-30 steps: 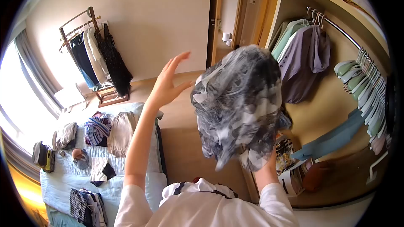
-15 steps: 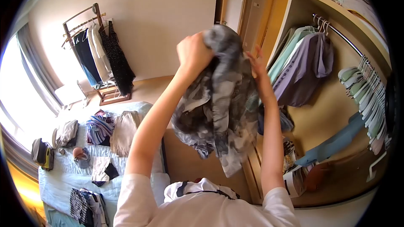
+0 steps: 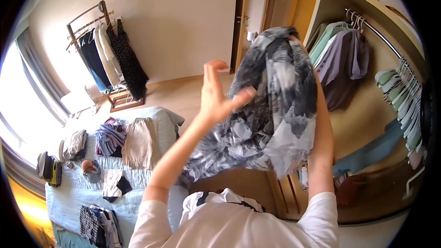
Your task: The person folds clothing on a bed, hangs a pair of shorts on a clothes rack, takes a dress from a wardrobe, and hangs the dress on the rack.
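Observation:
A thin garment (image 3: 289, 105) with a blotchy grey, black and white pattern hangs in loose folds before me; its exact kind cannot be made out. My right hand (image 3: 295, 40) grips it at the top right, and most of the fingers are hidden by the cloth. At the garment's left side, my left hand (image 3: 217, 97) is raised with thumb and fingers spread, holding nothing. The lower left end of the cloth trails across behind my left forearm.
A bed (image 3: 69, 197) on the left bears folded clothes, with beige trousers (image 3: 140, 142) among them. Behind it stands a wooden clothes rack (image 3: 126, 103). The wardrobe on the right holds a purple hooded top (image 3: 342, 64) and several spare hangers (image 3: 402, 105).
My left hand has let go of the garment and opened. My right hand has gone up and to the right with the cloth, which now spreads wider.

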### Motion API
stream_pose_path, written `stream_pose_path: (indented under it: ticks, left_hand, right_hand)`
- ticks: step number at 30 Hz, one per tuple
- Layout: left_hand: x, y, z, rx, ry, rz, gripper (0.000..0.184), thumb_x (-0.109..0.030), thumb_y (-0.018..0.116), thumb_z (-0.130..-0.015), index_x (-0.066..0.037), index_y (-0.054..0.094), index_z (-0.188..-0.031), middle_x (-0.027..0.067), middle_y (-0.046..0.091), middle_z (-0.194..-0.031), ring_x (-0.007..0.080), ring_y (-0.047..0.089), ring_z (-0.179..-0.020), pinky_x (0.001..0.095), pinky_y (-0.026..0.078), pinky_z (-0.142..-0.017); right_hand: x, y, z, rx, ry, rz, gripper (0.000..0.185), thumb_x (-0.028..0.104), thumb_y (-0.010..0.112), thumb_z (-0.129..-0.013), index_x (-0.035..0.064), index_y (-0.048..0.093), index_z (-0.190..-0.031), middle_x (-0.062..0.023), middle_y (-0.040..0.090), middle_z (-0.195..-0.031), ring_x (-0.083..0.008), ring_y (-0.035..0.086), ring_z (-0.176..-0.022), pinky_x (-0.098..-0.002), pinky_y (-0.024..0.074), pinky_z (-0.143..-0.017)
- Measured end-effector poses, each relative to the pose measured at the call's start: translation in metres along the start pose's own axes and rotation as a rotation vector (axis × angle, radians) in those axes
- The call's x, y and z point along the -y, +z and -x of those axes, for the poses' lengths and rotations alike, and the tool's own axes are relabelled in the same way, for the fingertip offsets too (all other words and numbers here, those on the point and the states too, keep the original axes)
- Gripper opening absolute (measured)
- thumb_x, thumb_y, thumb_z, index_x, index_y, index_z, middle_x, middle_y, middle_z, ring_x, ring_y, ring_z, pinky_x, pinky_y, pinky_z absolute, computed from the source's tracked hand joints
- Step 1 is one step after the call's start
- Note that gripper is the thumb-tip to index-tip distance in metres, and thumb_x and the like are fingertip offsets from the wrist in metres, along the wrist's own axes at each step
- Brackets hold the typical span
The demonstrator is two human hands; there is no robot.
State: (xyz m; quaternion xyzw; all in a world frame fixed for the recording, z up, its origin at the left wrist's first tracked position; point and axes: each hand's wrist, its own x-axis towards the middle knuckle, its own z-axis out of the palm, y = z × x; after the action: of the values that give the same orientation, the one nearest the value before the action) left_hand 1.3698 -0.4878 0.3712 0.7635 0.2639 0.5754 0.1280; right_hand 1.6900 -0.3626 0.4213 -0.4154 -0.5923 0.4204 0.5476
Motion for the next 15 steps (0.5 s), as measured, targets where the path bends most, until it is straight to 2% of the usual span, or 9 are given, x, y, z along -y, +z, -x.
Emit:
stream_pose_path:
  ticks: [2, 3, 5, 7, 8, 11, 12, 14, 15]
  left_hand:
    - [-0.029, 0.016, -0.002, -0.011, 0.109, -0.016, 0.079, -0.039, 0.08, -0.062, -0.002, 0.036, -0.116, 0.0219, 0.038, -0.117, 0.0402, 0.04, -0.113, 0.0432, 0.039, -0.092]
    - [-0.023, 0.029, -0.009, -0.104, 0.106, 0.023, 0.075, -0.026, 0.081, -0.06, -0.004, 0.037, -0.117, 0.0225, 0.043, -0.114, 0.0404, 0.044, -0.11, 0.0412, 0.041, -0.09]
    - [0.015, 0.036, -0.026, -0.005, -0.057, 0.121, 0.065, -0.007, 0.075, -0.061, -0.006, 0.04, -0.116, 0.0197, 0.053, -0.105, 0.0367, 0.054, -0.101, 0.0375, 0.044, -0.087]
    - [0.034, 0.022, -0.039, 0.215, -0.126, 0.225, 0.044, 0.005, 0.062, -0.062, -0.003, 0.052, -0.104, 0.0137, 0.061, -0.084, 0.0208, 0.06, -0.084, 0.0309, 0.046, -0.079]
    - [0.053, 0.016, -0.044, 0.316, -0.14, 0.265, 0.039, 0.004, 0.063, -0.06, -0.001, 0.056, -0.098, 0.0106, 0.06, -0.081, 0.0149, 0.056, -0.082, 0.0295, 0.045, -0.079]
    - [0.063, -0.016, -0.063, 0.652, -0.015, 0.417, 0.04, -0.013, 0.079, -0.061, 0.003, 0.059, -0.091, 0.003, 0.062, -0.082, 0.0111, 0.054, -0.078, 0.026, 0.043, -0.078]
    - [0.06, -0.018, -0.067, 0.709, -0.05, 0.49, 0.041, -0.02, 0.08, -0.062, 0.002, 0.06, -0.091, 0.0019, 0.062, -0.082, 0.0103, 0.054, -0.078, 0.0256, 0.043, -0.077]
    - [0.064, -0.02, -0.08, 0.763, -0.013, 0.474, 0.044, -0.031, 0.08, -0.066, 0.0, 0.061, -0.091, -0.0004, 0.062, -0.082, 0.0087, 0.053, -0.078, 0.0254, 0.043, -0.076]
    - [0.058, -0.023, -0.085, 0.743, -0.114, 0.49, 0.037, -0.026, 0.074, -0.075, 0.003, 0.062, -0.095, -0.0002, 0.062, -0.085, 0.0071, 0.052, -0.08, 0.024, 0.043, -0.076]
  right_hand:
    - [-0.003, 0.04, 0.006, -0.013, 0.046, 0.032, 0.044, 0.035, 0.045, -0.092, -0.0004, 0.058, -0.114, -0.0066, 0.062, -0.11, -0.0177, 0.058, -0.099, -0.0273, 0.0423, -0.09]
    - [-0.002, 0.05, 0.014, -0.015, 0.07, 0.049, 0.045, 0.036, 0.044, -0.092, -0.0004, 0.058, -0.115, -0.0065, 0.061, -0.111, -0.0179, 0.057, -0.1, -0.027, 0.042, -0.091]
    - [0.026, 0.05, 0.064, 0.216, -0.37, 0.302, 0.045, 0.037, 0.047, -0.091, 0.0009, 0.057, -0.116, -0.0054, 0.06, -0.111, -0.0167, 0.055, -0.102, -0.026, 0.041, -0.091]
    - [0.064, 0.061, 0.088, 0.088, 0.214, 0.144, 0.044, 0.036, 0.059, -0.086, 0.0018, 0.059, -0.114, -0.0056, 0.06, -0.111, -0.0109, 0.054, -0.099, -0.0261, 0.0414, -0.088]
    - [0.062, 0.048, 0.092, 0.18, 0.274, 0.185, 0.04, 0.034, 0.061, -0.085, 0.0013, 0.061, -0.109, -0.0047, 0.062, -0.106, -0.0098, 0.056, -0.095, -0.025, 0.0421, -0.086]
    - [0.04, -0.005, 0.102, 0.554, 0.451, 0.298, 0.028, 0.026, 0.067, -0.083, 0.0005, 0.066, -0.093, -0.0001, 0.065, -0.087, -0.0059, 0.057, -0.08, -0.0214, 0.0446, -0.075]
    - [0.029, -0.013, 0.106, 0.586, 0.427, 0.266, 0.022, 0.022, 0.065, -0.084, 0.0008, 0.067, -0.09, 0.0016, 0.065, -0.078, -0.0054, 0.057, -0.072, -0.0212, 0.0449, -0.067]
    - [0.014, -0.012, 0.11, 0.496, 0.4, 0.343, 0.021, 0.02, 0.064, -0.084, -0.0004, 0.066, -0.089, 0.0027, 0.063, -0.078, -0.0048, 0.054, -0.071, -0.0218, 0.043, -0.065]
    - [0.012, -0.006, 0.113, 0.409, 0.372, 0.418, 0.02, 0.017, 0.062, -0.084, -0.0015, 0.065, -0.088, 0.0038, 0.061, -0.077, -0.0041, 0.051, -0.071, -0.0224, 0.0412, -0.064]
